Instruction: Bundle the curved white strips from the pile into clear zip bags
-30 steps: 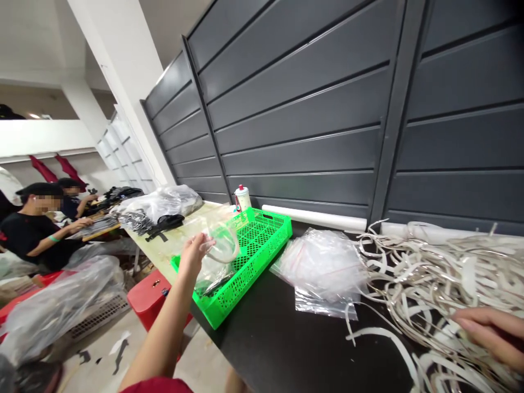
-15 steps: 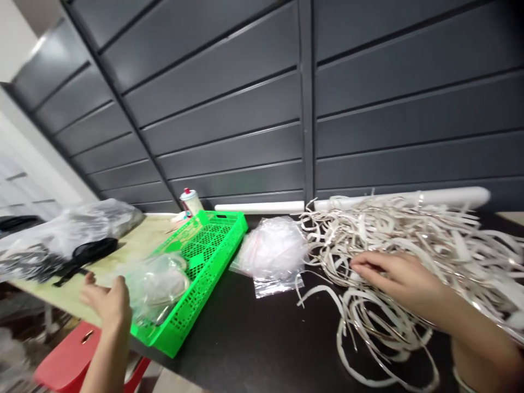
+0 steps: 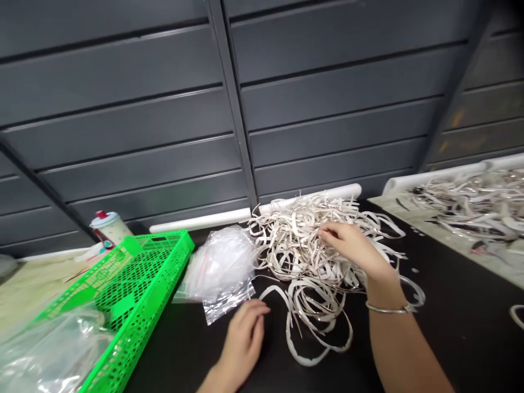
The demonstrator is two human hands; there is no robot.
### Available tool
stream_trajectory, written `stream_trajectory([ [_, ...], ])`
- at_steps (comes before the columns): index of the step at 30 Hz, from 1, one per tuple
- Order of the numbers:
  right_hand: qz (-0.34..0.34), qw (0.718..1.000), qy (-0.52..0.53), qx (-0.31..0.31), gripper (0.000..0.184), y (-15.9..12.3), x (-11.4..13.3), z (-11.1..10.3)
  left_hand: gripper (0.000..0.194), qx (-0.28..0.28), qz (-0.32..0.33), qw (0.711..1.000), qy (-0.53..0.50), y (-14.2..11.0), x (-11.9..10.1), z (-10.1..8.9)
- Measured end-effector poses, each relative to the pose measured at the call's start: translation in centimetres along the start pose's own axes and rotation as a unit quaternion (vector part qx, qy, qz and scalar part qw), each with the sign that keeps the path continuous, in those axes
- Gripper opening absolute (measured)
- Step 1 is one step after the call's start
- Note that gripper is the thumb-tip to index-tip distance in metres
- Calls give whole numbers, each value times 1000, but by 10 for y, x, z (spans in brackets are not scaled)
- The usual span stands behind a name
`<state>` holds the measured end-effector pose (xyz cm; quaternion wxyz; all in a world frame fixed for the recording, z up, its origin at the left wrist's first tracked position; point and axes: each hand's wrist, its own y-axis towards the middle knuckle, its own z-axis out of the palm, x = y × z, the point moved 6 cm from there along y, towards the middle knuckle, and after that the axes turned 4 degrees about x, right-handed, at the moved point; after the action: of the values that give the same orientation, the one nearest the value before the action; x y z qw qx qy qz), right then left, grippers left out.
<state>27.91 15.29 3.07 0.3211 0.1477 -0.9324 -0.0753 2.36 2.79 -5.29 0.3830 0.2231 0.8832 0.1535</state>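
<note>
A tangled heap of thin white and silvery strips (image 3: 295,240) lies on the black tabletop (image 3: 393,349). Over the heap is my right hand (image 3: 352,248), its fingertips drawn together among the strips; whatever they pinch is too small to make out. My left hand (image 3: 244,338) hovers low at the front, fingers loosely bent and thumb apart, with nothing seen in it. Its fingertips are close to a loop of white strip (image 3: 289,322) and to a stack of clear zip bags (image 3: 223,262).
At left stands a green plastic crate (image 3: 164,284) with a filled clear bag (image 3: 57,349) in it. Behind it is a bottle with a red cap (image 3: 110,226). White foam tubes (image 3: 200,219) line the grey wall. More strips (image 3: 483,207) lie on the pale table at right.
My view has swung right. My left hand has left the bag in the crate and come across to the front of the strips. The right hand stays at the heap.
</note>
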Motion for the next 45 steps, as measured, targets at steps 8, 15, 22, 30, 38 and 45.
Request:
stream_trajectory([
  [8,132,986,-82,-66,23,18,-63,0,23,36,296,954,22,-3,-45,82],
  [15,200,973,-111,-31,23,21,-90,9,22,23,288,957,34,-4,-34,88],
  [22,128,987,-90,33,56,34,-58,57,22,59,270,961,10,0,-29,90],
  [30,-10,998,-31,51,56,38,2,90,23,71,246,967,-8,4,-26,89],
  [38,-80,987,19,141,64,22,30,98,24,63,247,967,-19,9,-25,89],
  [45,32,996,-47,76,43,8,10,39,24,73,226,971,-25,7,-23,88],
])
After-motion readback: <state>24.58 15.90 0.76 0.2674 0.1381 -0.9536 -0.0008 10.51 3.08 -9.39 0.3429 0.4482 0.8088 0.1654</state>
